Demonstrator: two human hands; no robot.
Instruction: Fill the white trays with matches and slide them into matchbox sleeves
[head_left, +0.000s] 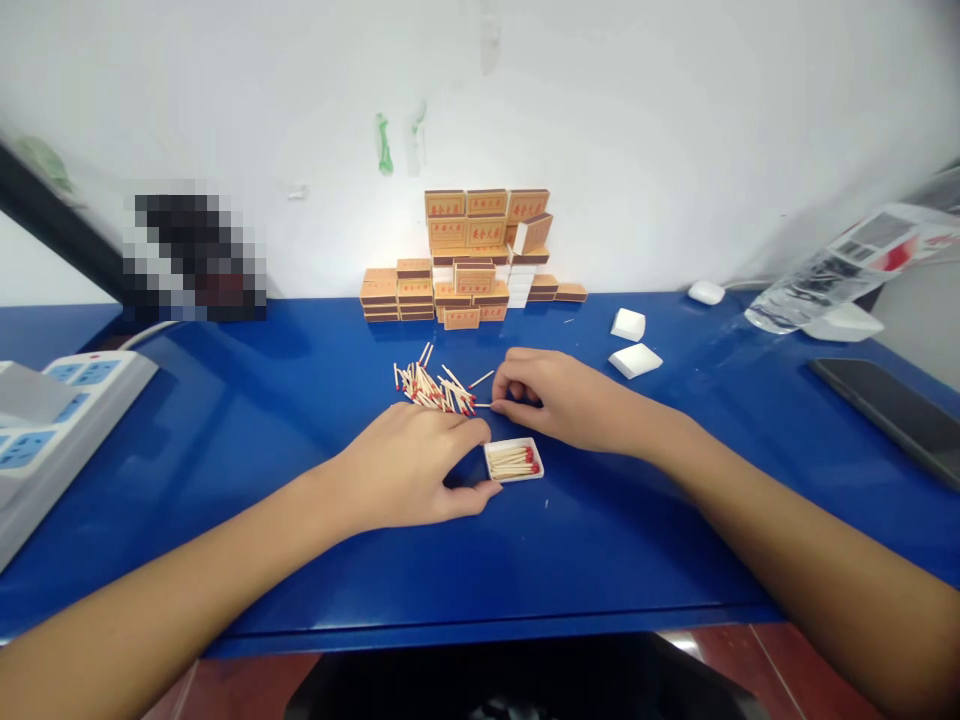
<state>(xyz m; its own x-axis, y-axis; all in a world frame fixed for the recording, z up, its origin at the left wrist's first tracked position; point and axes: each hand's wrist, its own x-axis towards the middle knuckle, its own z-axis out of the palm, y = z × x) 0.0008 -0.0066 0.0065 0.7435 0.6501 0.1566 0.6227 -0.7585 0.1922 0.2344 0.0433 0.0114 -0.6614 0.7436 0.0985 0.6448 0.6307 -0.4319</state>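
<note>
A blue desk (pixel 480 580) meets a white wall (pixel 630 120) at twelve o'clock, with a green smear (pixel 384 145) at eleven. A white power strip (pixel 112 390) lies at nine. Between two and three sit a small rounded white object (pixel 706 292) and printed clear plastic (pixel 806 272); at three, a dark phone (pixel 892 412). Reddish floor tiles (pixel 814 665) show at four.

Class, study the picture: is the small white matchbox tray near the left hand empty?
No, red-tipped matches lie inside the white tray.

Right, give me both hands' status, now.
Left hand: closed on the white matchbox tray at its left end.
Right hand: closed, pinching one matchstick.
</note>
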